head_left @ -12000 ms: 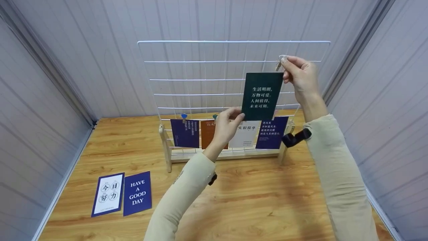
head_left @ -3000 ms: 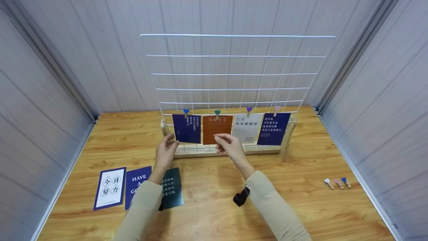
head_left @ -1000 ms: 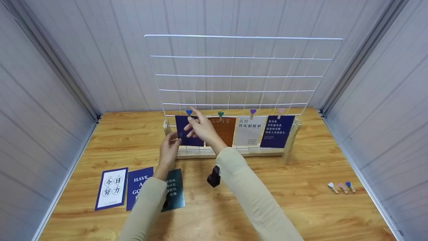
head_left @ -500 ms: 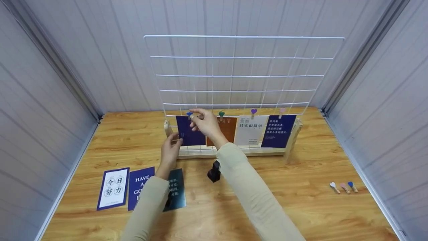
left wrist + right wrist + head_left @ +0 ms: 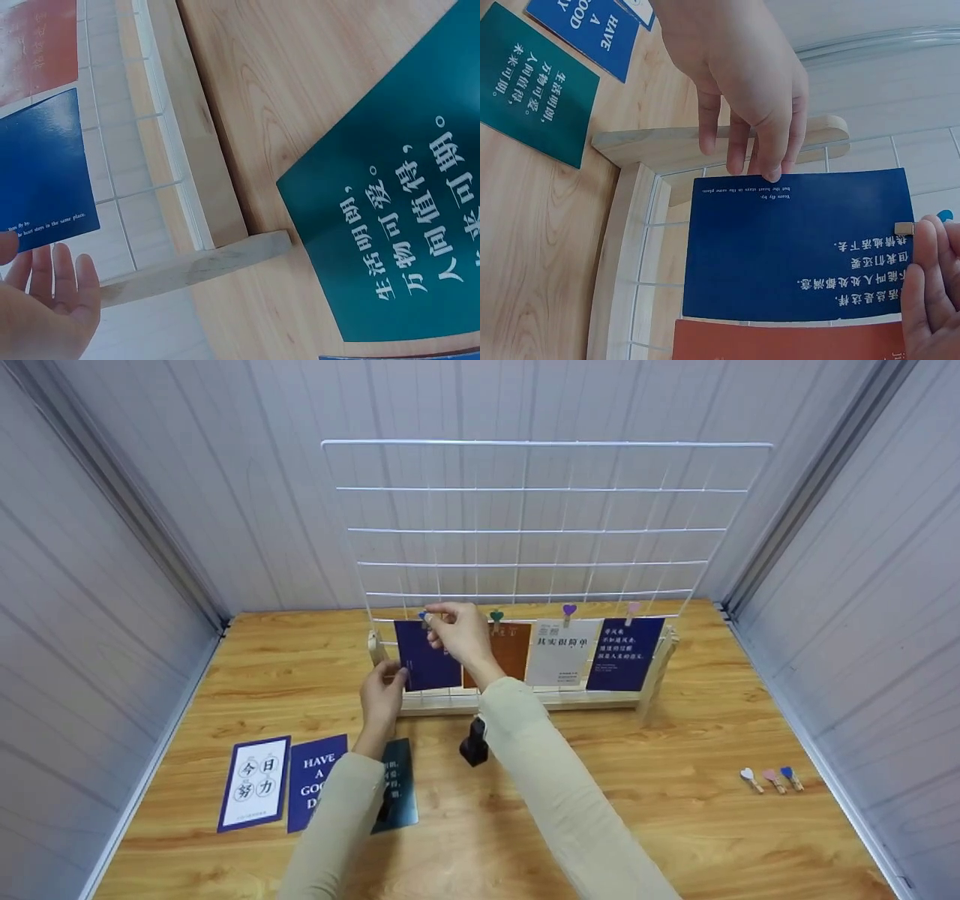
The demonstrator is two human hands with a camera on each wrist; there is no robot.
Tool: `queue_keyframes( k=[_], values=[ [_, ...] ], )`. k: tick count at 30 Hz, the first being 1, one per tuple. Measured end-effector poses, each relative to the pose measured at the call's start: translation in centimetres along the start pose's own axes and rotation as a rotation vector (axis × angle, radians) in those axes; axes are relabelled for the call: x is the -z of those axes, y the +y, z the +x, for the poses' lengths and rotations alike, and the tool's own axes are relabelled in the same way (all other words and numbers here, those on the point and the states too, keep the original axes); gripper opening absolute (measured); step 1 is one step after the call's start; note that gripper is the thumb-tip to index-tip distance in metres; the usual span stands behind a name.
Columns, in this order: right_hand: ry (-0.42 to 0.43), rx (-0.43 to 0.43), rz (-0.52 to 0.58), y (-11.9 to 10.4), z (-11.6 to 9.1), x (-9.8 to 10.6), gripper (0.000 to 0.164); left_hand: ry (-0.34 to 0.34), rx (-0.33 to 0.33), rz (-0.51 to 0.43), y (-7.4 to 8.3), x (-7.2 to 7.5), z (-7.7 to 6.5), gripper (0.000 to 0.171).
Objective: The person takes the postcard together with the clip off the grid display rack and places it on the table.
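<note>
A dark blue card [image 5: 427,666] with white text hangs at the left of the white wire grid [image 5: 517,531]. My left hand [image 5: 381,697] pinches that card's left edge near its lower corner; the right wrist view shows the thumb [image 5: 771,169] on the card. At the card's top, my right hand [image 5: 463,639] pinches a small clothespin with a blue heart [image 5: 423,616]. Its wooden end [image 5: 904,228] overlaps the card. To the right hang an orange card [image 5: 510,652], partly behind my right hand, a white card [image 5: 562,660] and another blue card [image 5: 624,656].
A green card [image 5: 401,787], a "HAVE A GOOD DAY" card [image 5: 319,772] and a blue-bordered white card [image 5: 253,784] lie on the table at left. Heart clothespins, white [image 5: 748,777], pink [image 5: 772,778] and blue [image 5: 789,776], lie at right. A wooden base [image 5: 555,701] supports the grid.
The green card, earlier held up with a white heart clothespin, now lies on the table. My right hand has moved left to the blue clothespin; my left hand has stayed on the blue card's edge.
</note>
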State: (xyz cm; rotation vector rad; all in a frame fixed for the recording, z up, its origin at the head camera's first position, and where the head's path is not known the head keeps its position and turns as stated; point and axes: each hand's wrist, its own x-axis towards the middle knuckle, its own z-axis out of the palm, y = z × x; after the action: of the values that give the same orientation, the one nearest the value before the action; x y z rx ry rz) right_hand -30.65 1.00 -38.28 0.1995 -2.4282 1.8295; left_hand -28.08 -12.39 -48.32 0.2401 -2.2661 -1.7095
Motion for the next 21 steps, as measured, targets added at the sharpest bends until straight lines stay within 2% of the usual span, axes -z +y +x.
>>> queue_keyframes(
  k=[7, 12, 21],
  values=[
    [0.019, 0.022, -0.084, -0.09, 0.06, -0.05, 0.017, 0.028, 0.01, 0.016, 0.07, 0.02, 0.11, 0.013],
    [0.047, 0.042, -0.143, -0.2, 0.04, -0.17, 0.016, 0.03, -0.009, 0.035, 0.09, 0.17, 0.13, 0.013],
    [0.108, 0.104, -0.198, -0.05, 0.15, -0.49, 0.015, -0.015, 0.042, -0.021, 0.02, 0.46, -0.15, 0.014]
  ],
)
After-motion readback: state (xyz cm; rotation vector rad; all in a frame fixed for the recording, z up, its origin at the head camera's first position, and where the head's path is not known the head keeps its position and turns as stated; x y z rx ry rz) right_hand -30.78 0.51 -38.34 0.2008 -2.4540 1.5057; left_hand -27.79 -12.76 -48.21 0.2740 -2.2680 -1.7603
